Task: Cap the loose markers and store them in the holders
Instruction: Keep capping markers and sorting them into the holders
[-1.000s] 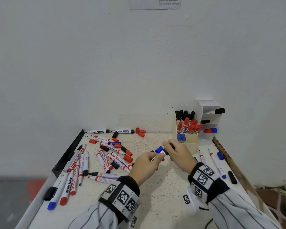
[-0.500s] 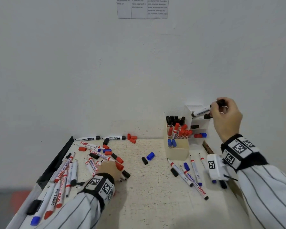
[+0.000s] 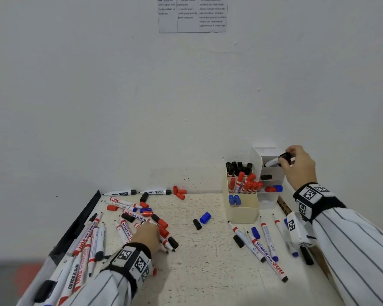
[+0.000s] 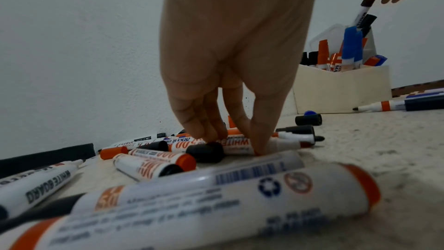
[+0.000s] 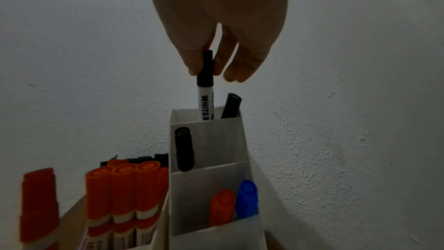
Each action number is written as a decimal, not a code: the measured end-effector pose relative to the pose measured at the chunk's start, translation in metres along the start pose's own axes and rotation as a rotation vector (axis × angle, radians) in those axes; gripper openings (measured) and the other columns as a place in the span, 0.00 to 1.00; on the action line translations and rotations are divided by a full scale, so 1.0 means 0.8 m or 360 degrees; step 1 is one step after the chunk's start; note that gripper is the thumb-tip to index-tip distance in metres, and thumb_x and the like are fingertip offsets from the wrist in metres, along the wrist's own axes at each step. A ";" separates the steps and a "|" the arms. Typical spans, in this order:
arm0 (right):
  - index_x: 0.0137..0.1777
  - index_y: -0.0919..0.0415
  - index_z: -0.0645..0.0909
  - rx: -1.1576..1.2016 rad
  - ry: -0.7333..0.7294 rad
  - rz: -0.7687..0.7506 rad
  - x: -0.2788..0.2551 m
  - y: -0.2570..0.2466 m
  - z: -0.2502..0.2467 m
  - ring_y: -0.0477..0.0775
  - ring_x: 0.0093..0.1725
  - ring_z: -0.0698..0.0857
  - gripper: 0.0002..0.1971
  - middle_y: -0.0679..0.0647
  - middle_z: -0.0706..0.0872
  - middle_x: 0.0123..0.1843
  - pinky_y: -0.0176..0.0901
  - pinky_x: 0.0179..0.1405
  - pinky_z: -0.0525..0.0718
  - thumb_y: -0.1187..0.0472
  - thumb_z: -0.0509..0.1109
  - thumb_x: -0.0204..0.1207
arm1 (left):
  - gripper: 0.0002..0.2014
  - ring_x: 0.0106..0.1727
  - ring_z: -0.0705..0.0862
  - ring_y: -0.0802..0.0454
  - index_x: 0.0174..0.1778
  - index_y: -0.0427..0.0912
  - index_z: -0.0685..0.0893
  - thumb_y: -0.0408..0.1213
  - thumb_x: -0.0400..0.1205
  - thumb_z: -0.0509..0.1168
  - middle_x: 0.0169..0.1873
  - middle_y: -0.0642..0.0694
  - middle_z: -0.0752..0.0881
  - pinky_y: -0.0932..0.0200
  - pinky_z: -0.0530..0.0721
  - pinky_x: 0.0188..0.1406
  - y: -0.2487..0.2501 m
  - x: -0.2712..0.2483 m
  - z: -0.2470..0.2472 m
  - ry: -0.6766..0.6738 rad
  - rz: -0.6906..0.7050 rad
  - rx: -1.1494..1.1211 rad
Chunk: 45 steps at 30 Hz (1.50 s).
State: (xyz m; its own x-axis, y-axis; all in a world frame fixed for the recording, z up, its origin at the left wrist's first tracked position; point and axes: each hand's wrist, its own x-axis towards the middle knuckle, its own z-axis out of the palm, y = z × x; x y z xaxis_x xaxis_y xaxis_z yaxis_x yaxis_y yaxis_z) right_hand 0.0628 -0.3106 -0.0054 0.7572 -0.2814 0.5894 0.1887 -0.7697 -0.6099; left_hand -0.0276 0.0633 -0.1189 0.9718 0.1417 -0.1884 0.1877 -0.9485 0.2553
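My right hand [image 3: 284,156] [image 5: 206,71] pinches a black-capped marker [image 3: 273,161] [image 5: 205,100] by its cap. The marker's lower end is inside the top compartment of the white tiered holder [image 3: 270,196] [image 5: 216,136], beside another black marker [image 5: 231,105]. My left hand [image 3: 155,233] [image 4: 238,140] reaches down into the pile of loose markers [image 3: 128,219] at the left. Its thumb and fingers pinch a red whiteboard marker [image 4: 283,143] lying on the table. The cream holder [image 3: 241,214] [image 4: 341,90] holds black, red and blue capped markers.
A loose blue cap [image 3: 205,217] and a black cap [image 3: 197,224] lie mid-table, and red caps [image 3: 179,193] lie by the wall. Several uncapped markers [image 3: 259,246] lie in front of the holders. A black strip [image 3: 80,221] edges the table's left side.
The hands parted from the table's middle. My right hand carried the black-capped marker up and lowered it into the top compartment. My left hand went to the marker pile and stayed there.
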 end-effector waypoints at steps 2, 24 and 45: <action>0.55 0.65 0.81 -0.0172 -0.0078 -0.0007 0.005 0.007 0.007 0.67 0.57 0.78 0.11 0.65 0.83 0.56 0.54 0.56 0.75 0.65 0.71 0.73 | 0.12 0.65 0.76 0.49 0.59 0.45 0.82 0.31 0.81 0.62 0.66 0.46 0.76 0.59 0.73 0.69 -0.002 0.000 0.000 -0.0013 0.0068 0.0051; 0.62 0.69 0.79 -0.0085 -0.0051 -0.0035 -0.031 -0.048 0.010 0.64 0.71 0.67 0.17 0.67 0.71 0.69 0.49 0.68 0.67 0.74 0.60 0.75 | 0.11 0.41 0.83 0.55 0.58 0.45 0.75 0.45 0.86 0.54 0.44 0.51 0.83 0.57 0.84 0.45 -0.004 -0.010 -0.028 0.0758 0.0267 -0.0746; 0.73 0.57 0.70 -0.0751 -0.1853 -0.0317 -0.188 -0.182 0.253 0.60 0.71 0.73 0.20 0.60 0.72 0.74 0.50 0.71 0.72 0.58 0.53 0.82 | 0.12 0.30 0.77 0.58 0.62 0.43 0.72 0.43 0.88 0.51 0.38 0.49 0.81 0.68 0.79 0.26 -0.082 -0.053 -0.046 0.0363 -0.0233 -0.1350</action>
State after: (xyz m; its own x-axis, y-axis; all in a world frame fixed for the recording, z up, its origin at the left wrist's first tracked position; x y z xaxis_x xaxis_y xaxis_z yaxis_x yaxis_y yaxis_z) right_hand 0.0483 -0.0402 -0.1126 0.8860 0.3455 -0.3093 0.3036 -0.9363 -0.1764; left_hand -0.0755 0.1300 -0.0926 0.9176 0.3837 -0.1042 0.2669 -0.4002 0.8767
